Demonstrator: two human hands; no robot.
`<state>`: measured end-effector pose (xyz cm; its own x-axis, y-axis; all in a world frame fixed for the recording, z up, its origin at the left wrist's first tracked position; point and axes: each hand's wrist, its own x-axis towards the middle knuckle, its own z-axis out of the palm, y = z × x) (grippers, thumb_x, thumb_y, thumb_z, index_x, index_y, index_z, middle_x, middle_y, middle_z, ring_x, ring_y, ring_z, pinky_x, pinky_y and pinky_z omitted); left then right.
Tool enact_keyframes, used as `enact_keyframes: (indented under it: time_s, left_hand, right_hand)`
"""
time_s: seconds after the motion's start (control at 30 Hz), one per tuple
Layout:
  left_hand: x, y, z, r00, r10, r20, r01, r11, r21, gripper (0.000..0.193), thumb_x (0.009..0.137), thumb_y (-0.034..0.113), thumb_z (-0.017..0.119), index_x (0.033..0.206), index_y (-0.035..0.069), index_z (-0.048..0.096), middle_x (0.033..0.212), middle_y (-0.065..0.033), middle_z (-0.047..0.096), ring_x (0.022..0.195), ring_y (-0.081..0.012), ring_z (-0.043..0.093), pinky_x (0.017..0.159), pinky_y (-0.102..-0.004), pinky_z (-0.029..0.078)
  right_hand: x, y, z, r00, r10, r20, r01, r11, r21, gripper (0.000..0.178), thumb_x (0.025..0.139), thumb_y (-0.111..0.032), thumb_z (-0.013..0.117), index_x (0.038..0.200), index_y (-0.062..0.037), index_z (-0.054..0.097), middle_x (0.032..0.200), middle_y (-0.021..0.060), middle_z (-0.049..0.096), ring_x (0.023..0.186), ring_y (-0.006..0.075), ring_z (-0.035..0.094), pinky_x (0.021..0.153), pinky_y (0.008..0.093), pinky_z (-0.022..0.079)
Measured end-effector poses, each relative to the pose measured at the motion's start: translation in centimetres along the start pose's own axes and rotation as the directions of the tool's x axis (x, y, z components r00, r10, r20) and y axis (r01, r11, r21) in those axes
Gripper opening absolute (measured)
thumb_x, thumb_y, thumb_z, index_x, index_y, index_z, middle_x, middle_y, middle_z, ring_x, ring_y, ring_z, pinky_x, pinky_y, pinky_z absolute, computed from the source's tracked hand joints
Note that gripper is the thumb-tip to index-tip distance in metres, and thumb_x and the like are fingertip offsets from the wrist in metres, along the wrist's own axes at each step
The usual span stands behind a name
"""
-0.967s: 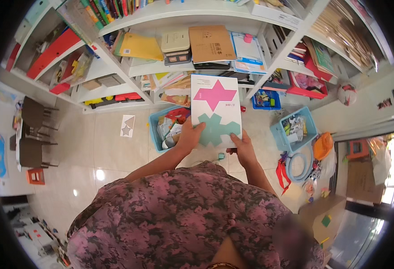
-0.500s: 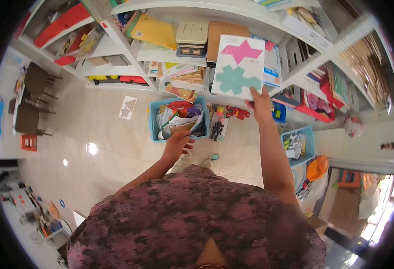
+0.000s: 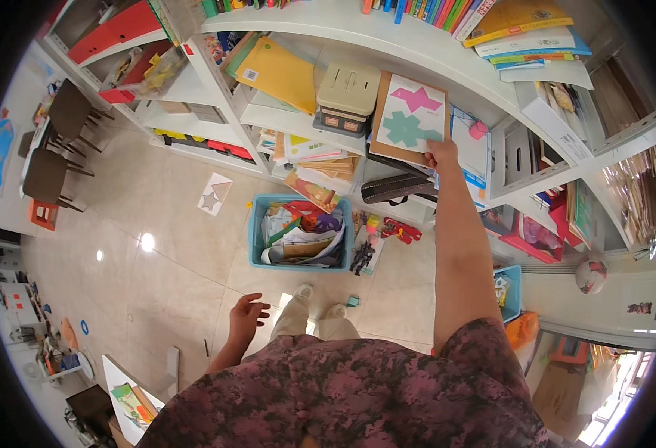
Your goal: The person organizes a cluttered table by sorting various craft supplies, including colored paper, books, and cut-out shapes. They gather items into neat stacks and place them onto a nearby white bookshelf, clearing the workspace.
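My right hand (image 3: 441, 154) reaches forward to the shelf, its fingers closed on the lower right corner of a white sheet (image 3: 430, 116). The sheet carries a pink and a teal cut-out shape and lies against a brown cardboard piece (image 3: 397, 151) on the shelf. Over the floor, my left hand (image 3: 246, 317) hangs with fingers apart, holding nothing. A light blue tub (image 3: 253, 240) full of papers and colourful things stands on the floor in front of me. Beside the sheet is a beige lidded box (image 3: 348, 86).
White shelving (image 3: 365, 31) spans the far side. A yellow envelope (image 3: 276, 71) and a black bag (image 3: 395, 188) rest in it. On the floor are toy figures (image 3: 362, 255), a small teal block (image 3: 353, 301) and a white card with a star (image 3: 214, 194). Brown chairs (image 3: 50, 175) stand left.
My right hand has pushed the sheet further forward, onto the cardboard in the shelf. My left hand has drawn back from the tub toward me. The whole view has shifted.
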<state>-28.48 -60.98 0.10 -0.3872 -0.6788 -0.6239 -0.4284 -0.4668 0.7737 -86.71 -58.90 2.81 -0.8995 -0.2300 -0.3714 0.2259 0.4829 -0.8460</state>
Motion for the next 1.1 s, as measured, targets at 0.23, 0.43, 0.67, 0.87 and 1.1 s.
enact_keyframes:
  time_s: [0.23,0.43,0.67,0.87,1.1]
  left_hand:
    - [0.4,0.9,1.6,0.994,0.043,0.101,-0.045,0.999,0.019,0.024,0.087,0.01,0.05,0.111,0.007,0.053,0.09,-0.0083,0.066,0.074,-0.0145,0.062,0.058,-0.0253,0.047]
    - [1.2,3.7,3.8,0.955,0.034,0.295,-0.074,0.989,0.125,0.026,0.088,0.011,0.05,0.113,0.008,0.052,0.093,-0.0072,0.065,0.076,-0.0137,0.061,0.061,-0.0258,0.047]
    - [1.5,12.5,13.4,0.566,0.062,0.822,-0.391,0.898,0.201,0.028,0.091,0.019,0.049,0.116,0.005,0.051,0.096,-0.0082,0.063,0.082,-0.0136,0.06,0.067,-0.026,0.047]
    - [-11.5,22.4,23.6,-0.424,-0.017,0.906,-0.446,0.874,-0.192,0.015,0.088,0.011,0.055,0.097,0.0,0.059,0.078,-0.0053,0.059,0.071,-0.0093,0.057,0.065,-0.0224,0.044]
    - [-25.8,22.0,15.6,-0.977,0.089,-0.194,0.143,0.948,-0.285,0.025,0.077,0.032,0.066,0.078,0.008,0.06,0.069,-0.0062,0.059,0.058,-0.021,0.058,0.056,-0.0349,0.046]
  right_hand:
    - [-1.5,-1.1,-0.6,0.99,-0.049,-0.132,0.006,0.952,-0.307,0.036,0.076,-0.026,0.066,0.099,0.0002,0.054,0.069,0.0112,0.062,0.052,0.017,0.061,0.04,0.0298,0.045]
    - [-7.4,6.5,-5.0,0.877,-0.414,-0.245,0.35,0.898,-0.266,0.039,0.079,-0.031,0.06,0.108,-0.0049,0.056,0.079,0.0142,0.065,0.065,0.0256,0.065,0.062,0.0364,0.049]
    - [-32.0,30.2,-6.8,0.979,0.191,0.07,-0.169,0.955,-0.242,0.039,0.085,-0.037,0.053,0.068,-0.0034,0.063,0.056,0.0089,0.06,0.049,0.0192,0.058,0.054,0.0334,0.046]
    - [-57.5,46.6,-8.3,0.681,0.538,-0.496,-0.613,0.79,0.013,0.018,0.077,-0.009,0.064,0.094,-0.0071,0.064,0.075,0.0074,0.065,0.059,0.0151,0.061,0.055,0.0316,0.049]
    - [-70.3,34.7,4.1,-0.099,0.67,-0.736,-0.136,0.724,0.677,0.017,0.084,-0.017,0.056,0.095,-0.0045,0.06,0.075,0.0039,0.062,0.06,0.0114,0.057,0.052,0.0259,0.045]
